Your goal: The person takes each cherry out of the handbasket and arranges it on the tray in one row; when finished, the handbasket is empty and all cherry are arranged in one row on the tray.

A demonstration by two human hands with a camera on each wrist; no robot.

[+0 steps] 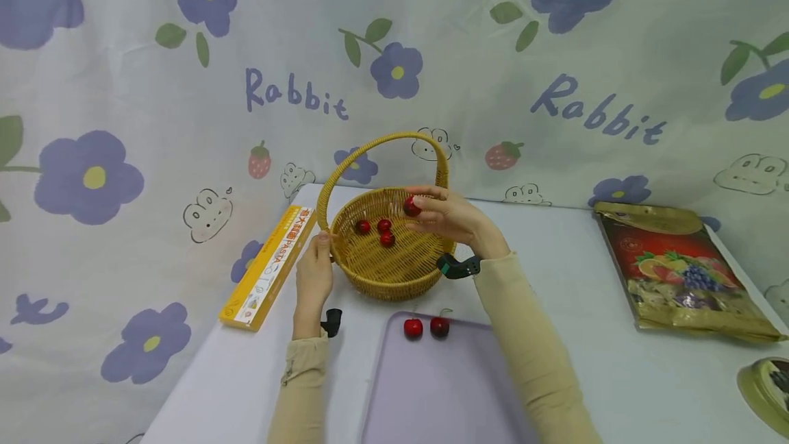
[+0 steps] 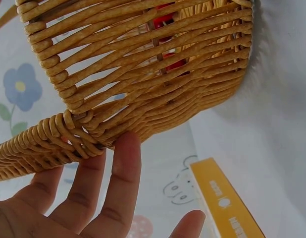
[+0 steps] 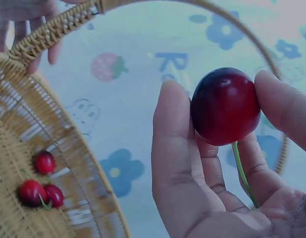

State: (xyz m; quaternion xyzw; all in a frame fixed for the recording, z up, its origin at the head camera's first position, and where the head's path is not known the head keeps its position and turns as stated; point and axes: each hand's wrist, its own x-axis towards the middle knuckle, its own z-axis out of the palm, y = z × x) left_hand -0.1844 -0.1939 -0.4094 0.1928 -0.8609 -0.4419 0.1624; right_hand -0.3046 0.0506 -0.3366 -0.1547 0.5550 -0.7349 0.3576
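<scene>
My right hand (image 1: pixel 453 219) pinches a dark red cherry (image 3: pixel 226 106) between thumb and finger over the basket; its green stem (image 3: pixel 242 171) hangs down toward the palm. Beneath it stands a woven wicker basket (image 1: pixel 394 286) with a tall arched handle. Inside lie three red cherries, one of them a cherry (image 1: pixel 362 227) near the left wall. My left hand (image 1: pixel 316 273) holds the basket at its left side, fingers (image 2: pixel 124 183) against the weave where handle and rim meet. Two more cherries (image 1: pixel 413 328) sit at the far end of a lilac tray (image 1: pixel 444 389).
A yellow pasta box (image 1: pixel 268 269) lies left of the basket. On the right is a red and gold bag (image 1: pixel 684 273) with fruit printed on it, and a round container (image 1: pixel 764 389) is cut off by the frame edge. A flower-printed curtain (image 1: pixel 394 12) hangs behind the white table.
</scene>
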